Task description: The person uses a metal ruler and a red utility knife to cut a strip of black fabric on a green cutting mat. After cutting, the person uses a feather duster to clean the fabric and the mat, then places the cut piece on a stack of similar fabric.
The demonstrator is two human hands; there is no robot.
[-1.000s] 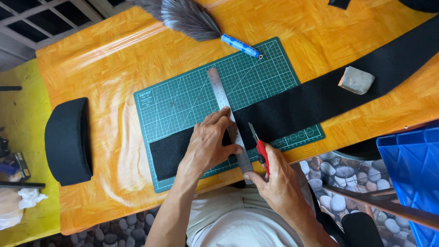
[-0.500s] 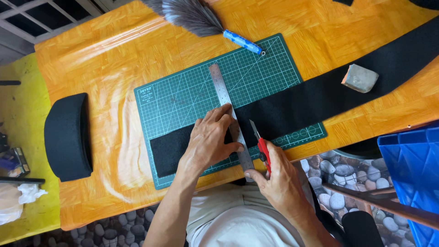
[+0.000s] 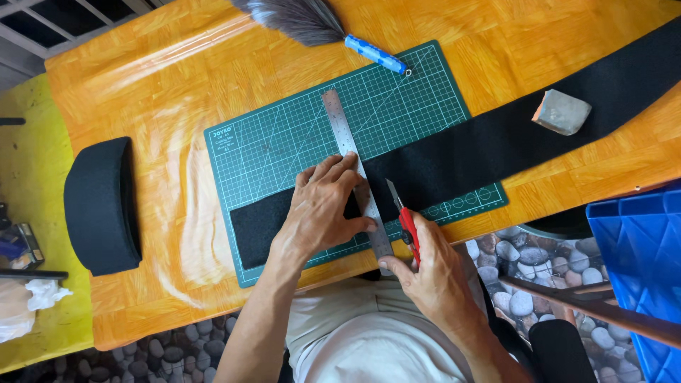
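Black strip (image 3: 496, 142) under L hand (image 3: 323, 209)

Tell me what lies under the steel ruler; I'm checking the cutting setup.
Under the steel ruler: black fabric strip on the green cutting mat. The left hand hides part.

Grey duster w/ blue handle (image 3: 323, 27), grey block (image 3: 561, 111), black curved pad (image 3: 101, 206), blue crate (image 3: 638, 255).

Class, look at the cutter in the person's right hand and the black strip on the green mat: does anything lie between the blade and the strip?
Nothing visible does. The right hand holds the red cutter with its blade on the black strip, beside the steel ruler. The left hand presses the ruler on its far side, off the blade's line.
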